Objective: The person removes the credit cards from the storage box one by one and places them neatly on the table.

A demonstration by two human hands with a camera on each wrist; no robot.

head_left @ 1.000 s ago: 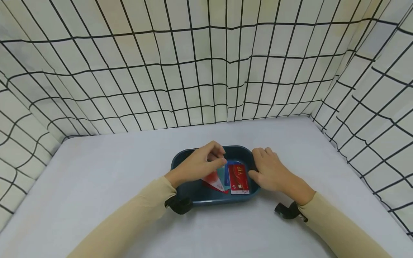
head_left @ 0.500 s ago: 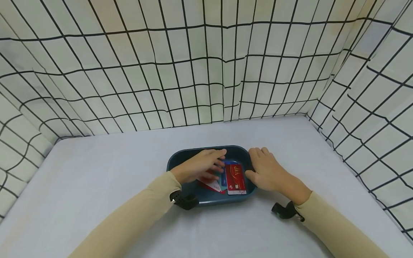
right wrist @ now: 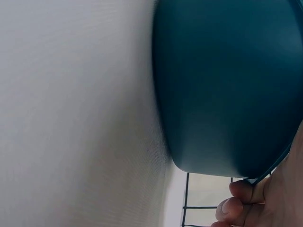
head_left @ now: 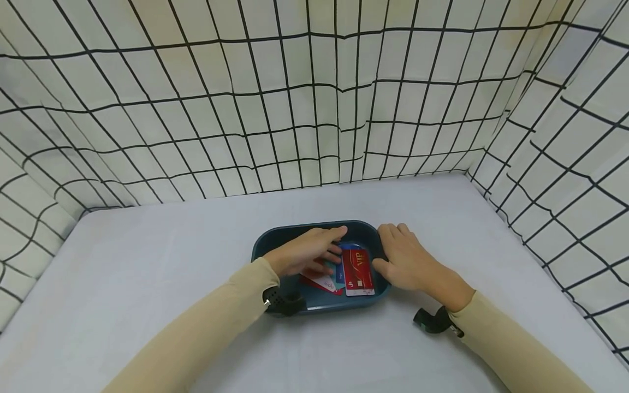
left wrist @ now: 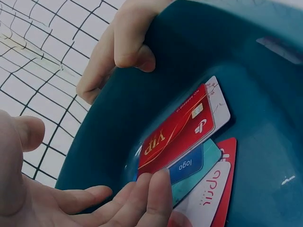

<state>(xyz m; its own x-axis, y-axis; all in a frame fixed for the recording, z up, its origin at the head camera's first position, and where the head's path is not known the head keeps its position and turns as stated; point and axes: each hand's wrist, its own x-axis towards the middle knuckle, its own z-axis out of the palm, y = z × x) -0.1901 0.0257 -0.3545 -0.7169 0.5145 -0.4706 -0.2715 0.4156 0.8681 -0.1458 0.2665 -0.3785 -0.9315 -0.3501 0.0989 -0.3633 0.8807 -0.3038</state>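
A dark teal plastic tray (head_left: 319, 307) sits on the white surface, several plastic cards fanned out inside it. On top lies a red VIP card (left wrist: 177, 130) with a gold chip. Beneath it show a blue-and-teal card (left wrist: 189, 165) marked "logo", a white card (left wrist: 213, 189) and the edge of another red card (left wrist: 230, 158). My left hand (head_left: 307, 254) reaches over the tray's left side, fingers loosely extended, fingertips right at the cards' left part and nothing gripped. My right hand (head_left: 408, 259) grips the tray's right rim, thumb inside and fingers outside.
White cloth (head_left: 172, 262) covers the table around the tray. Behind it and at both sides rise white walls with a black grid (head_left: 314, 109). A black wrist strap and camera (head_left: 286, 302) sits at the left cuff, another camera (head_left: 432, 321) at the right.
My left hand's fingers, earlier curled in toward the thumb over the cards, have spread and straightened. My right hand keeps its grip on the rim. The cards look unmoved.
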